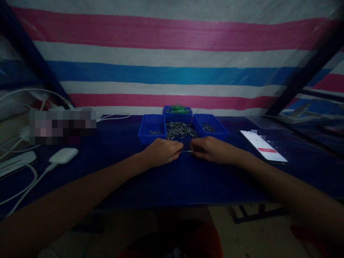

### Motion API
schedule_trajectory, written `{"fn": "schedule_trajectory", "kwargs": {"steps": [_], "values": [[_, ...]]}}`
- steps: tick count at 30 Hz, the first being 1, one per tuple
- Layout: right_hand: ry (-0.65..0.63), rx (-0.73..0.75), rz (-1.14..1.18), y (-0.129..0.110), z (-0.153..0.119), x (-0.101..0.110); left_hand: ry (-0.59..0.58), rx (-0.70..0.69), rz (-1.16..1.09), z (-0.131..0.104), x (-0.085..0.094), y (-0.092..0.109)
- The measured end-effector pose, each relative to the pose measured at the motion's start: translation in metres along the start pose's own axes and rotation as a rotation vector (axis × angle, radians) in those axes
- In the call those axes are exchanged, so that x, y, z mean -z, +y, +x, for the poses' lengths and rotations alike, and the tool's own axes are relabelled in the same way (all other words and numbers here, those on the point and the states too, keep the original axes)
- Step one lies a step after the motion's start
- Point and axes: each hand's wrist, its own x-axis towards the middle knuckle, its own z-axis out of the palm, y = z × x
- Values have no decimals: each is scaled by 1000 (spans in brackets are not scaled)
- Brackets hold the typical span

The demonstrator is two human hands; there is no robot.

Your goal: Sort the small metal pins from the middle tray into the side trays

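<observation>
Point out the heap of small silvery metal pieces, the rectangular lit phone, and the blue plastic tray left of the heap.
Silvery metal heap (180, 130), head view: middle of the pile.
Rectangular lit phone (262, 145), head view: middle of its screen.
Blue plastic tray (152, 123), head view: bare inside.

Table (172, 186): left bin (145, 139) and right bin (219, 135) flank pile of pins (180, 129); far bin (177, 116) sits behind pile. More pins inside left and right bins; plastic material (177, 107) in far bin. Near side of pile: left hand (165, 152), right hand (211, 149), 1 rod (186, 151) between the 2. Phone (264, 147) lies right of right bin. Charger (63, 155) at left, cable (32, 184) running nearer. Sheet (172, 53) behind table.
</observation>
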Motion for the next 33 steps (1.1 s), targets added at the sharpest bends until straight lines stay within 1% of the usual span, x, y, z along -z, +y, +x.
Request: {"fn": "schedule_trajectory", "kwargs": {"steps": [10, 22, 33], "values": [[-7, 8, -7, 1, 1, 0, 31, -7, 26, -1, -1, -1], [4, -3, -62, -1, 2, 2, 36, 33, 66, 0, 3, 3], [4, 19, -42, 2, 2, 1, 68, 36, 112, 1, 1, 3]]}}
